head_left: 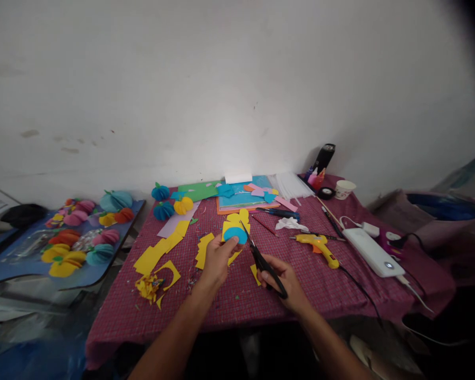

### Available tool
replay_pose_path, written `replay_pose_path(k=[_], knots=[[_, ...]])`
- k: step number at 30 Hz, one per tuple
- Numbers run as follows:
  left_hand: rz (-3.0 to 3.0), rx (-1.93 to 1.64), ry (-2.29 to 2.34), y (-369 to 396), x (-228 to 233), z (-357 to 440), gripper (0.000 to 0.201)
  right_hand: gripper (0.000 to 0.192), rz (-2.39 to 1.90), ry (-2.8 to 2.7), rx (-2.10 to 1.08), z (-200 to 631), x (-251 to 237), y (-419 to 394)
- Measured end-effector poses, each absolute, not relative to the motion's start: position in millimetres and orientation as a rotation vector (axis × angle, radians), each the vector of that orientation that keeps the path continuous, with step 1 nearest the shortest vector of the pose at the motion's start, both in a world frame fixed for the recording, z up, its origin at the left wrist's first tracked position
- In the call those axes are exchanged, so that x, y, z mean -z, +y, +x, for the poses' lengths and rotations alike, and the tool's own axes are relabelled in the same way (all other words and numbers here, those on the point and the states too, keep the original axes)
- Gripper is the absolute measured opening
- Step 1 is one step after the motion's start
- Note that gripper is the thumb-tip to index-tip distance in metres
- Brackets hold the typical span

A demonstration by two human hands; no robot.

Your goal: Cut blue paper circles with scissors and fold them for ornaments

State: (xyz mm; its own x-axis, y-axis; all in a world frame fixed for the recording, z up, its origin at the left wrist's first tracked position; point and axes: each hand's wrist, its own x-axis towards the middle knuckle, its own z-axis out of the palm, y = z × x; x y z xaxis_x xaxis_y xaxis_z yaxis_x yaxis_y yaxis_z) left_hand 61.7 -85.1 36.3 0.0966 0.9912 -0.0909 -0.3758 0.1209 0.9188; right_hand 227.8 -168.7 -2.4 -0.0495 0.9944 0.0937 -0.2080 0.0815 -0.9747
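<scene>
My left hand (217,258) is closed on a yellow paper piece (237,221) with a blue paper circle (236,234) laid against its front; my thumb and fingers pinch both together near the bottom edge, and I hold them up above the surface (340,285), which wears a red checked cloth. My right hand (283,279) is wrapped around the handles of the black scissors (261,258). The blades point up and to the left, and the tips meet the paper right at the edge of the blue circle. I cannot tell how far the blades are parted.

Beneath my left hand, yellow paper sheets (162,248) lie spread toward the left, with a heap of yellow scraps (150,287) nearer the front edge. To the right lies a yellow glue gun (319,245), and beyond it a white power bank (374,253) with a cable. A crumpled white tissue (288,224) rests just behind the glue gun. At the back sit stacked coloured sheets (241,198), a paper cup (344,189) and a dark bottle (324,157). A few finished paper balls (164,203) stand at the rear left, and more fill a blue tray (19,264) off to the left side.
</scene>
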Motion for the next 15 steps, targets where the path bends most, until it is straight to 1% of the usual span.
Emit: replay_pose_path(k=[15], knots=[[0.955, -1.180, 0.910, -80.7, -36.2, 55.0, 0.028, 0.041, -1.010, -1.185, -1.300, 236.5, -2.2, -169.4]])
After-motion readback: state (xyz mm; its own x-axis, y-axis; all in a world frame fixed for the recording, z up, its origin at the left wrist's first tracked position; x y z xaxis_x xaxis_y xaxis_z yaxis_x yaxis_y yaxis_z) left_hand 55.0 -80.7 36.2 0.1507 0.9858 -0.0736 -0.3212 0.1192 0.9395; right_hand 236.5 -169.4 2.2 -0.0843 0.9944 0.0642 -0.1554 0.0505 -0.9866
